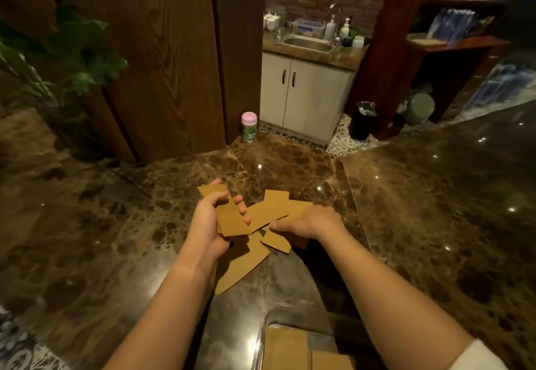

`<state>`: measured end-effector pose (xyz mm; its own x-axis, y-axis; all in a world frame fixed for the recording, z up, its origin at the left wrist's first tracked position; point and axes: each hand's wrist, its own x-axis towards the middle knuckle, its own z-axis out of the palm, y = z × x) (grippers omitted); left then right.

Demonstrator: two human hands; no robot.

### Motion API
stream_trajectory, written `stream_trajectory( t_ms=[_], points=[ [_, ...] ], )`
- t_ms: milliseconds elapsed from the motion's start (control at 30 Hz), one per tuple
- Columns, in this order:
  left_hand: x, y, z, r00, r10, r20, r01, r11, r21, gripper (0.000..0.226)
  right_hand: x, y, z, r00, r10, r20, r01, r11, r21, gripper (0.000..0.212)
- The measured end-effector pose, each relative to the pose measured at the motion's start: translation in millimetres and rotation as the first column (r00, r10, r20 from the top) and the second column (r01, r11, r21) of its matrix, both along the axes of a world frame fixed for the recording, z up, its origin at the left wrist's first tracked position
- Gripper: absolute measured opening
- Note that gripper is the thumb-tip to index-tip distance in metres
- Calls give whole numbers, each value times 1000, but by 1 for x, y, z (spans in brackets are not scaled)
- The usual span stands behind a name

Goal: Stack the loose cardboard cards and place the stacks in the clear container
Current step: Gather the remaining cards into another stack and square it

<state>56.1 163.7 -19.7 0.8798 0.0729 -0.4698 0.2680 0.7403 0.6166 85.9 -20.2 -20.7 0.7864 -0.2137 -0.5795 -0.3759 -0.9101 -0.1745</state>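
Loose brown cardboard cards [277, 205] lie scattered on the dark marble counter [420, 195] in front of me. My left hand [208, 221] grips a small stack of cards [229, 216], thumb on top and fingers curled round its far edge. My right hand [307, 221] is palm down over the pile, its fingers pinching the edge of one card [275, 240]. One longer card [243, 265] lies nearest me, partly under my left wrist. The clear container [271, 320] sits at the bottom edge, with stacked cards [285, 349] inside.
A pink-lidded jar [249, 126] stands at the counter's far edge. A leafy plant [72, 59] is at the far left beside a wood panel wall. Beyond the counter are a white sink cabinet [304, 94] and a black bin [364, 121] on the floor.
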Motion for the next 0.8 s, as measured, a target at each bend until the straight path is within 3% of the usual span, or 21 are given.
stream_trajectory(
  t_ms=[67,167,233,300,400,600,700,800],
  points=[
    [1,-1,-7,999,10,-34,-10,1000,1,45,3,13,-9,997,-76,29,76,997,0,135],
    [4,-4,-10,997,32,-70,-30,999,21,43,8,17,-16,986,-162,30,154,968,197,98],
    [5,-7,-7,996,47,-71,-45,999,30,41,10,10,-19,957,-291,11,250,842,479,53],
    [4,-9,-5,997,55,-62,-54,998,11,42,4,-1,-11,911,-403,-85,352,655,669,29],
    [1,-13,4,999,22,-38,-22,1000,1,41,-11,-28,5,843,-526,-110,371,422,827,33],
    [-18,-49,46,961,-221,165,206,973,103,39,-58,-71,53,806,-574,-143,243,101,965,34],
    [-33,-75,73,913,-321,250,283,943,176,48,-84,-76,80,821,-561,-103,153,42,987,29],
    [-50,-94,94,876,-376,303,311,919,241,59,-107,-79,100,818,-575,-17,78,82,994,27]
  ],
)
